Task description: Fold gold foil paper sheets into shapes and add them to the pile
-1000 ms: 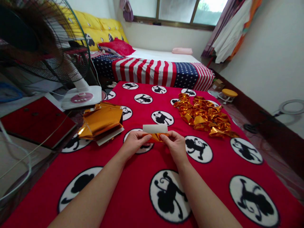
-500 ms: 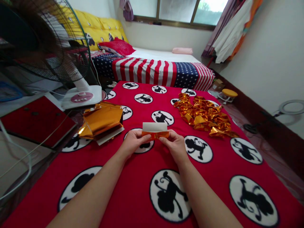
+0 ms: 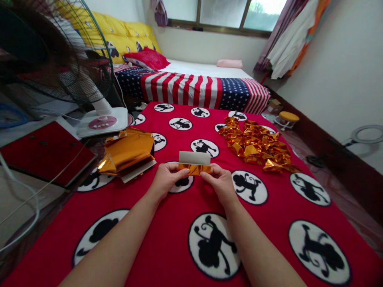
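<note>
Held above red blanket (image 3: 167, 239): foil paper (image 3: 194, 158), gold band along six-o'clock edge, apparently part-folded. Pinched at nine by left hand (image 3: 164, 180), at three by right hand (image 3: 222, 181). Outward: foil stack (image 3: 130, 150) at nine, shaped foil pile (image 3: 253, 149) at two.

head camera: sitting at the wearer's head | facing forward and steeply down over the red blanket (image 3: 167, 247) | viewing left hand (image 3: 167, 179) and right hand (image 3: 220, 179) closely, mid-frame | reaching back to the window (image 3: 221, 16)
</note>
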Available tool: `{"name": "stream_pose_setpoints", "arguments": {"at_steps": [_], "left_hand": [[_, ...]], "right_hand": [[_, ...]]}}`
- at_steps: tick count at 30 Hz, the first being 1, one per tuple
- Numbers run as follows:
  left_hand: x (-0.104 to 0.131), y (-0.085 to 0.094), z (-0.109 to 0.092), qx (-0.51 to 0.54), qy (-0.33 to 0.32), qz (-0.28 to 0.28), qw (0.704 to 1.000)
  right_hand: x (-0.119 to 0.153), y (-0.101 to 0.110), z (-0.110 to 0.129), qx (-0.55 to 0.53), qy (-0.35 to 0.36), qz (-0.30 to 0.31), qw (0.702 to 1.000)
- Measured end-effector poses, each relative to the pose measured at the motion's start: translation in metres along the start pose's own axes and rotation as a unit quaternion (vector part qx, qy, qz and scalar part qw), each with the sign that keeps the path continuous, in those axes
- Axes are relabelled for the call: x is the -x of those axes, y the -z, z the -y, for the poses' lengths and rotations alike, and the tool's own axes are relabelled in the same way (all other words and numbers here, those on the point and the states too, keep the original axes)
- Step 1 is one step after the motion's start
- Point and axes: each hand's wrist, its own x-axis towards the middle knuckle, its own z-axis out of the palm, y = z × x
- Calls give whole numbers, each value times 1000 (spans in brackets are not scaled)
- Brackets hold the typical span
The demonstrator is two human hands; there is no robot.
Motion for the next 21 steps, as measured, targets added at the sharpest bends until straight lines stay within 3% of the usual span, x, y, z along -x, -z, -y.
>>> {"name": "stream_pose_setpoints", "arguments": {"at_steps": [8, 21], "left_hand": [[-1, -1, 4, 0, -1, -26, 1000], [0, -4, 0, 43, 14, -14, 999]], "right_hand": [[-1, -5, 1, -96, -72, -39, 992], [0, -8, 7, -116, -84, -64, 988]]}}
